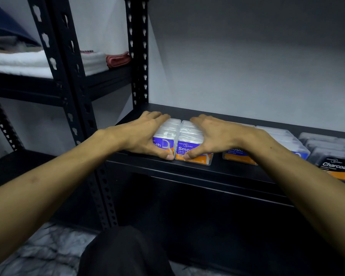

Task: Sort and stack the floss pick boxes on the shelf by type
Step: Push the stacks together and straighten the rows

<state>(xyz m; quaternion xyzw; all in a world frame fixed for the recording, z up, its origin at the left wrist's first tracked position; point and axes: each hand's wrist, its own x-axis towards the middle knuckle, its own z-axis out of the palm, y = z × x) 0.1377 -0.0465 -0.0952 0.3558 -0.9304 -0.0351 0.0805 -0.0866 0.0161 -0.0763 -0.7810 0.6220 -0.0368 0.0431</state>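
Both hands flat, palms down, fingers straight, pressing rather than gripping: my left hand [147, 132] lies on the left Smooth floss box stack [163, 145], my right hand [211, 136] on the adjoining Smooth stack [189, 148]. Thumbs reach down the purple-and-orange fronts, tips almost meeting at the seam. Forearms stretch forward, converging. Stacks sit at the front edge of the black metal shelf [207, 172], touching each other. Third Smooth stack [287, 140] just right of my right wrist. Charcoal floss boxes [335, 154] at far right. Folded white towels [24, 62] on neighbouring rack, upper left.
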